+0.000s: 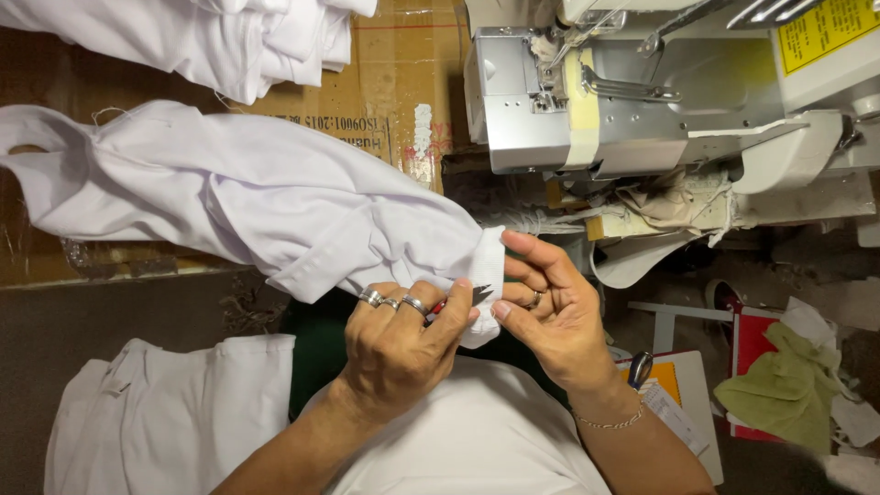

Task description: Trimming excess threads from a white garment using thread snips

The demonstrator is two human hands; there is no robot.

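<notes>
A white garment [247,188] stretches from the upper left to the middle of the view. Its cuffed end [488,266] is pinched between my two hands. My left hand [403,335], with several rings, grips small red-handled thread snips [458,301] whose dark blades touch the cuff. My right hand [555,307], with a ring and a bracelet, holds the cuff edge between thumb and fingers.
A grey-white sewing machine [660,92] stands at the top right. White garments are stacked at the top left [229,37] and lie at the lower left [174,412]. Flattened cardboard [394,92] covers the table. A green cloth [784,390] and red box lie on the floor at right.
</notes>
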